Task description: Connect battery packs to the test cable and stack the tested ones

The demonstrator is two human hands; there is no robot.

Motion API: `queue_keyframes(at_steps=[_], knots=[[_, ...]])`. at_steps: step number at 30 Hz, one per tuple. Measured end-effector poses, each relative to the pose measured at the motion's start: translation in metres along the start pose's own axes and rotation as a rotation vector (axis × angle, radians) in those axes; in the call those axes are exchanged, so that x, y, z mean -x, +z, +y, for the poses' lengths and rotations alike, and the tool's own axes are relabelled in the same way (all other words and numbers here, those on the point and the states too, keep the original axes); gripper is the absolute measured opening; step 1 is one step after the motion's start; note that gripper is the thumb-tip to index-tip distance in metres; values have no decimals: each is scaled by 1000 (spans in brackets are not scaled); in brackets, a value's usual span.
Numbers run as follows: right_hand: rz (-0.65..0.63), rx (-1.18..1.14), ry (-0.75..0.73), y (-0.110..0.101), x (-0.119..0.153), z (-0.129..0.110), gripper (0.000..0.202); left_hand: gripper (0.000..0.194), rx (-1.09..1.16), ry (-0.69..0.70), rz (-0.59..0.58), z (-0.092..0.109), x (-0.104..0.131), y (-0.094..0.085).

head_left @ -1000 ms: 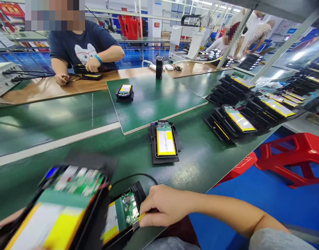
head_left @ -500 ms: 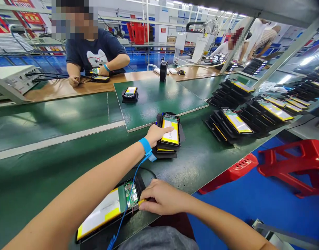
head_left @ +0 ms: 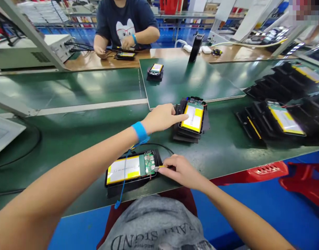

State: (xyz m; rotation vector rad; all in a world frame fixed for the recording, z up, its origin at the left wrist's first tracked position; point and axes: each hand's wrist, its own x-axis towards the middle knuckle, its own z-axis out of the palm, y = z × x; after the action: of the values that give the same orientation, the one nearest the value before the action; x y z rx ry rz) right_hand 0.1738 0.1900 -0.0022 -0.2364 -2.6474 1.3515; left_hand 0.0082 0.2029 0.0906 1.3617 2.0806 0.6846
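Observation:
An open black device with a white-and-yellow battery and a green circuit board (head_left: pixel 132 169) lies near the table's front edge. My right hand (head_left: pixel 181 170) pinches a small yellow-tipped tool (head_left: pixel 161 167) against its board end. My left hand (head_left: pixel 161 117), with a blue wrist strap (head_left: pixel 140 132), reaches forward and rests its fingertips on the left edge of a small stack of the same open devices (head_left: pixel 192 118).
More open devices lie in overlapping rows at the right (head_left: pixel 279 118). One device sits on a raised green board (head_left: pixel 155 71). A person in a dark shirt (head_left: pixel 126 24) works at the far wooden bench. Red stools (head_left: pixel 268 170) stand below the table edge.
My left hand carried a device from the near left and set it on the stack ahead; its fingers now sit at the stack's edge. My right hand stayed at the near device. The camera tilted down.

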Motion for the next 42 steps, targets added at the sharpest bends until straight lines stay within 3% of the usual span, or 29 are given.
queue_keyframes(at_steps=[2,5,8,11,16,30,42], knots=[[-1,-34,53,1,-2,-1,37,42,0,95,9,-18,41,-15],[-34,-1,102,1,-6,-4,35,40,-61,-5,55,-58,103,-21],[-91,62,163,1,-10,-5,33,48,-192,-33,126,-103,149,-4],[-138,79,255,-1,-12,-3,34,65,-318,58,154,-133,170,24],[-198,41,321,-5,-13,4,33,78,-457,49,190,-143,173,47],[-407,-43,325,-13,-22,13,31,77,-504,71,294,-147,168,54],[-445,-75,284,-15,-25,17,32,78,-501,66,301,-149,168,55]])
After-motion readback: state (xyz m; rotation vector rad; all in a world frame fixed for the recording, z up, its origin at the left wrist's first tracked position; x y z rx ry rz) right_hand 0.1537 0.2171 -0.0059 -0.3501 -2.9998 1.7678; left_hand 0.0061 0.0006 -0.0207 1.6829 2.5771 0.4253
